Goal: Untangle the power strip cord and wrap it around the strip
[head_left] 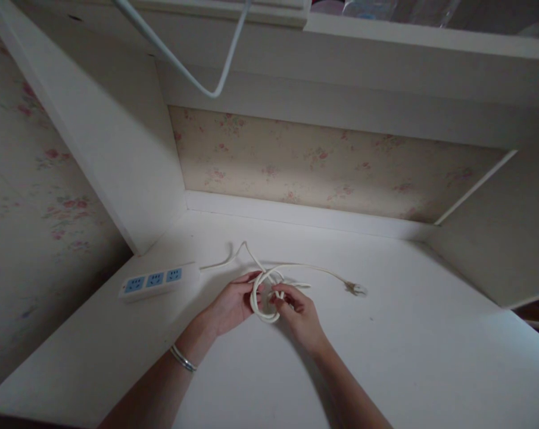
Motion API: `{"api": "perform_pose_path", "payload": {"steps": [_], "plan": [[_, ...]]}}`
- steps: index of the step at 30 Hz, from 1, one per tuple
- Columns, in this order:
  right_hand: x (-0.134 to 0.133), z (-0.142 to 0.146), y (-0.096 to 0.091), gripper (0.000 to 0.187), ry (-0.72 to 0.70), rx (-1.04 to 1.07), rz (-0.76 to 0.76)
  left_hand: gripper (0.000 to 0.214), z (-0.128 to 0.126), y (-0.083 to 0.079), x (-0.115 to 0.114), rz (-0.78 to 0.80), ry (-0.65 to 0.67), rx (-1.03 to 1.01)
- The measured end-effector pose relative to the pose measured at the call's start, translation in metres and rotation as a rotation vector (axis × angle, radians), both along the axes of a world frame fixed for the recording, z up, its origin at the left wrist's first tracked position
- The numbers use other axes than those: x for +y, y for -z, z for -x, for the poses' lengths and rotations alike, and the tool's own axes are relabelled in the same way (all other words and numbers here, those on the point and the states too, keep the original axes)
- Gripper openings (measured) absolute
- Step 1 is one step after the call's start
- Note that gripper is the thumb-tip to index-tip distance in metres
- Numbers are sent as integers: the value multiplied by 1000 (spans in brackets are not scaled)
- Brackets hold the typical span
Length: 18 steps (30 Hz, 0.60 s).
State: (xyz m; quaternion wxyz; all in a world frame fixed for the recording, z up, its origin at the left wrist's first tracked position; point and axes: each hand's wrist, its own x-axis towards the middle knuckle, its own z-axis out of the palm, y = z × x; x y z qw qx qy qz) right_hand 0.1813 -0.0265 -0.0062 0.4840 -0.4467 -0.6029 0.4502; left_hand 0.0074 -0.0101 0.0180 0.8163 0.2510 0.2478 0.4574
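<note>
A white power cord is looped into a small coil between my two hands. My left hand grips the coil's left side, its fingers partly hidden behind the loops. On the right side my right hand pinches strands of the cord between thumb and fingers. From the coil one length runs left to a white power strip with blue socket panels, lying on the desk. Another length arcs right to the plug, which rests on the desk and looks partly clear.
The white desk has a side panel at left and another at right. A shelf overhangs the back, with clear containers on it. A pale bent tube or cable hangs at the top.
</note>
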Motion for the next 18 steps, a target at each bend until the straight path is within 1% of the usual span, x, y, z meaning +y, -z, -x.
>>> {"api": "perform_pose_path", "payload": {"steps": [3,6,9,13,18], "plan": [[0,0,-1,22,12,24,21,12,1,-2,-1,-34,27,41],[1,0,-3,23,5,102,33,16,2,-2,0,-34,52,99],[3,-2,-2,25,-21,206,72,19,3,0,0,-37,74,144],[6,-4,0,26,-27,363,135,15,3,3,2,-63,66,167],[12,-4,-1,28,16,608,251,7,1,6,6,12,33,143]]}}
